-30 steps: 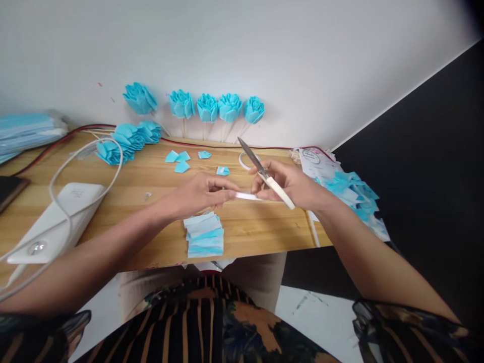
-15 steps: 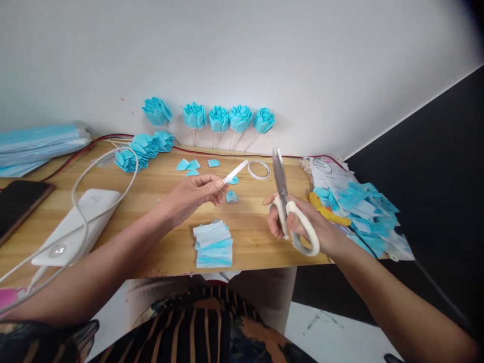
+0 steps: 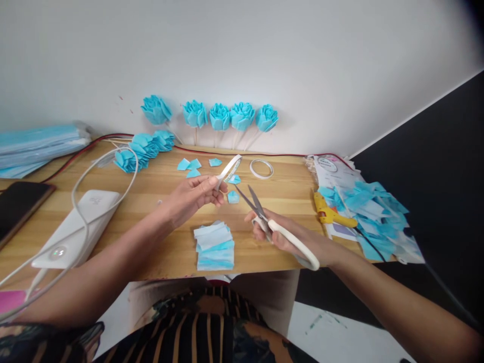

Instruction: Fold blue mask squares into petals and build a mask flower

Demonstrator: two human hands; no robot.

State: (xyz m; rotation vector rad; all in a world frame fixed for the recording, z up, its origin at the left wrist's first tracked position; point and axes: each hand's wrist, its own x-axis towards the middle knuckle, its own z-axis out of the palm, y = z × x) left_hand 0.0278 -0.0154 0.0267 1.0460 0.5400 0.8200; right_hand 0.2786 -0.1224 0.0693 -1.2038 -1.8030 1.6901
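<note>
My left hand (image 3: 198, 195) pinches a narrow roll of white tape (image 3: 231, 166), with printing on its inner core, between thumb and fingers. My right hand (image 3: 280, 231) grips white-handled scissors (image 3: 290, 237). Their blades are parted, and the tips point up and left toward the roll without touching it. Below and between the hands lies a stack of pale blue and white fabric pieces (image 3: 214, 252). Small folded blue pieces (image 3: 233, 197) rest just beyond my left fingers. A thin white ring (image 3: 261, 169), like another tape roll, lies flat behind the scissors.
Several blue fabric roses (image 3: 195, 114) on sticks lean against the wall, with more roses (image 3: 139, 150) lying left. A white power bank (image 3: 77, 227) with a looping cable and a phone (image 3: 22, 206) lie left. A yellow glue gun (image 3: 333, 214) and blue scraps (image 3: 372, 212) are right.
The scissors have swung from upright to pointing left toward my left hand, and their blades have parted. The tape roll has turned, now showing its loop and printed inside.
</note>
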